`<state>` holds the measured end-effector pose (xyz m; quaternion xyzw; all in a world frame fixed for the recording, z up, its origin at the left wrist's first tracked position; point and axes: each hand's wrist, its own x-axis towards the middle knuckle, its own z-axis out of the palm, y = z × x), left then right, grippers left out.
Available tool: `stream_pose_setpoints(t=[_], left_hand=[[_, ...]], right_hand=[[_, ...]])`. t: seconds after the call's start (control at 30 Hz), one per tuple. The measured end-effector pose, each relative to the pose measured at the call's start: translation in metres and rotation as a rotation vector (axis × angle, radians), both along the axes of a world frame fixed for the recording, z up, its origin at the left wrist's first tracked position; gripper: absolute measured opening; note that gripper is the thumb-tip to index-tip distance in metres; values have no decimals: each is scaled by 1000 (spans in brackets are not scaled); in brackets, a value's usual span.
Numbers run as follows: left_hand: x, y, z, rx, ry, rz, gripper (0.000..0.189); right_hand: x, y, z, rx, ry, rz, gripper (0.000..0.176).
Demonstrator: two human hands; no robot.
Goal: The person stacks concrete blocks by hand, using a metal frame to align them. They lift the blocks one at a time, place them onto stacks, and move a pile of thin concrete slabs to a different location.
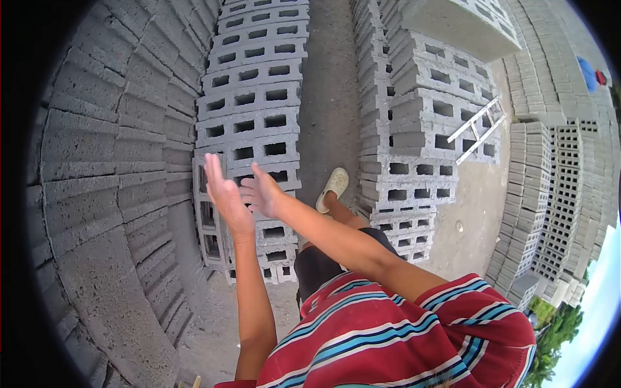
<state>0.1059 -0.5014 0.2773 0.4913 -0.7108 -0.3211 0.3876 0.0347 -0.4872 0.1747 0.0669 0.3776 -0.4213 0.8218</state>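
My left hand (228, 199) is raised with its fingers stretched out and holds nothing. Close beside it, my right hand (262, 193) is also open, thumb up and fingers apart, with its palm turned toward the left one. Both hands overlap a row of hollow concrete blocks (244, 125), whose rectangular holes face up. A block frame (208, 226) with openings along its side stands at the row's left edge, just below my left hand.
Tall stacks of concrete blocks (87, 174) rise on the left. More blocks (424, 116) line the right side of a narrow dirt path (328, 97), where my foot in a pale clog (334, 189) stands. A small white ladder-like frame (477, 132) leans on the right-hand blocks.
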Motion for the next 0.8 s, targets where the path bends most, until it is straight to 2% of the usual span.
stream_pose_setpoints(t=[0.03,0.07,0.1,0.13,0.17,0.2,0.23,0.27,0.3,0.37,0.43,0.5,0.53,0.57,0.63,0.7,0.77,0.8], left_hand=[[2,21,-41,46,-241,-145,55],[7,25,-67,82,25,-40,51],[23,23,-100,223,-145,-15,55],[41,19,-137,713,182,97,61],[23,35,-98,824,158,329,66],[46,29,-131,1130,294,492,65],[42,35,-120,1294,439,525,68],[30,38,-101,1460,574,569,71],[3,34,-84,1442,887,306,71],[-48,28,-58,1322,1474,-249,71],[-52,-11,-72,1511,1359,42,70],[-86,-44,3,1779,1349,51,73],[-96,-48,33,1547,1102,-292,67],[-100,-59,44,1356,1054,-279,61],[-73,-107,17,1168,940,-169,57],[-60,-127,23,1162,829,8,53],[-54,-134,18,1156,748,84,50],[-56,-134,14,1182,710,134,49]], right_hand=[[4,-9,30,-186,-218,22,87],[12,-14,30,-93,-59,-50,88],[10,-20,33,0,100,-148,90],[-18,-15,55,-154,39,-90,90],[-43,-6,92,-301,-18,-20,89],[-58,-5,125,-382,33,-63,84],[-71,-3,146,-460,83,-96,80],[-75,-3,143,-677,448,-83,75],[-77,-3,134,-879,821,-65,69],[-81,19,115,-991,1400,190,61],[-99,37,78,-934,1366,312,58],[-135,40,73,-957,1721,212,54],[-165,45,85,-906,1860,96,52],[-199,53,104,-839,1979,-26,50],[-271,73,132,-495,2119,-404,44],[-340,103,133,128,2418,-385,60],[-396,136,112,773,2358,-320,78],[-415,150,103,950,2159,-266,86]])
